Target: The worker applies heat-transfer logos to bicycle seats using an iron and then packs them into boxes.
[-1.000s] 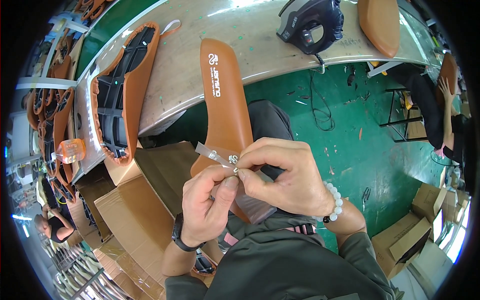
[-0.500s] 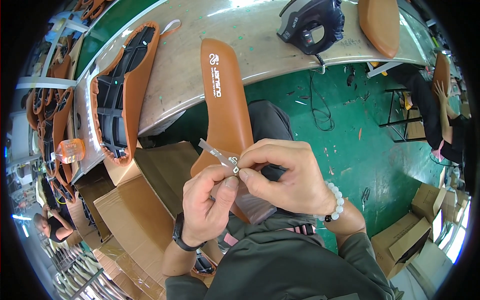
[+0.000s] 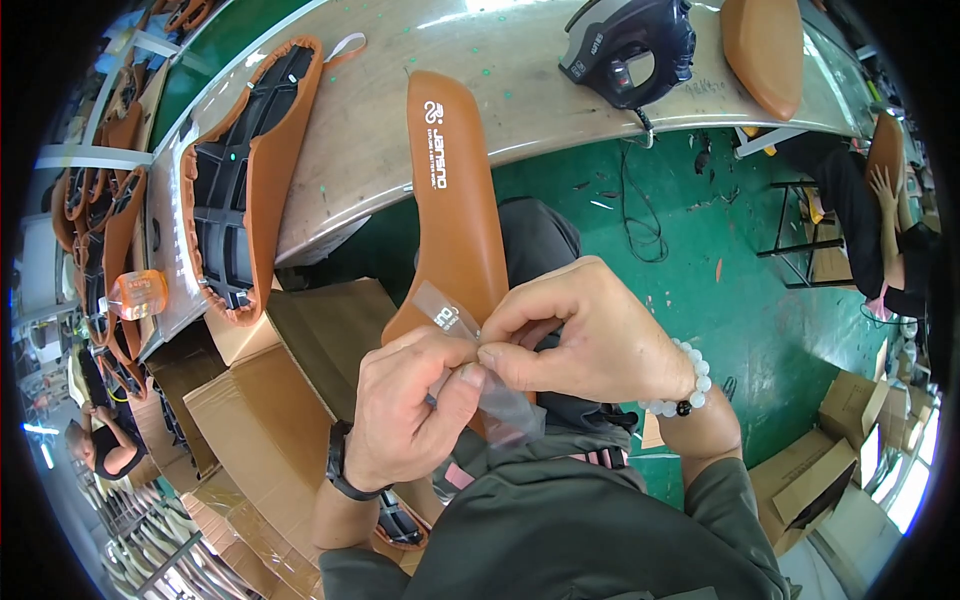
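A clear film strip with white lettering (image 3: 440, 307) is pinched between the fingertips of both my hands. Its upper end sticks out above the fingers, and a wider cloudy part hangs below them. My left hand (image 3: 412, 405) has thumb and forefinger closed on it, and my right hand (image 3: 590, 335) grips it from the other side. Beneath the hands, a long brown padded seat (image 3: 460, 225) rests across my lap with its far end against the table edge. White print shows on its top. My hands and the film hide part of its near end.
On the table (image 3: 380, 130) lies an upturned brown seat with black underside (image 3: 222, 215). A dark handheld iron (image 3: 625, 60) and another brown seat (image 3: 765, 55) are farther right. Open cardboard boxes (image 3: 265, 405) stand at left. An orange-labelled bottle (image 3: 140, 295) is beside the table; a co-worker (image 3: 880, 200) sits at right.
The film has turned, showing a broader piece above the fingers. My right hand has tilted, its wrist moving slightly right; my left has shifted a little left and down.
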`<state>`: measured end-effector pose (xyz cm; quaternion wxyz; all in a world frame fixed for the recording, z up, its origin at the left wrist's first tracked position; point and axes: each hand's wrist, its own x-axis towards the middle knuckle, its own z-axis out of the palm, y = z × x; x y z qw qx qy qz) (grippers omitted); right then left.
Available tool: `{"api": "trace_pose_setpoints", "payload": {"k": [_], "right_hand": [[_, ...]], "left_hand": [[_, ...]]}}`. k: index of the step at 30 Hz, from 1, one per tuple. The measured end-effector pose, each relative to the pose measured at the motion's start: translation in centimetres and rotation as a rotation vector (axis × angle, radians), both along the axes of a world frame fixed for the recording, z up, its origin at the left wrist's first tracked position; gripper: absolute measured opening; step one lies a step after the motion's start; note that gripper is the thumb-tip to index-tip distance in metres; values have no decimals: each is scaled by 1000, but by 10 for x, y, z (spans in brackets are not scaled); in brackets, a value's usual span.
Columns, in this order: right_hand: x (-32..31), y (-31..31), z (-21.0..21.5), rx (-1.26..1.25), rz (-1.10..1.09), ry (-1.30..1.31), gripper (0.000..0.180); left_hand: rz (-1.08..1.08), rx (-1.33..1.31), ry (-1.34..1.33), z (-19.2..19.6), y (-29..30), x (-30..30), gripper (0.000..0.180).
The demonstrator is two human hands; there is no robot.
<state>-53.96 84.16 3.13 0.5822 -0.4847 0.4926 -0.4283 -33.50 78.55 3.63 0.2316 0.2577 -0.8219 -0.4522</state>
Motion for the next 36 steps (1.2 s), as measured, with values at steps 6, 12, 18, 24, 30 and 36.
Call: {"api": "trace_pose_setpoints", "payload": {"k": [6, 12, 18, 24, 30, 36], "right_hand": [[3, 1, -1, 8, -28, 18, 7], [8, 5, -7, 21, -103, -79, 8], [13, 7, -6, 55, -135, -169, 9], [8, 4, -7, 0, -69, -65, 9], [11, 6, -8, 78, -114, -229, 11], [9, 5, -1, 114, -148, -235, 10]], "left_hand": [[12, 68, 44, -6, 2, -1, 5], [62, 225, 42, -5, 5, 2, 8], [44, 195, 13, -3, 1, 5, 8], [-19, 78, 41, -6, -2, 4, 8], [23, 238, 78, -7, 0, 5, 9], [68, 278, 22, -8, -1, 11, 9]]}}
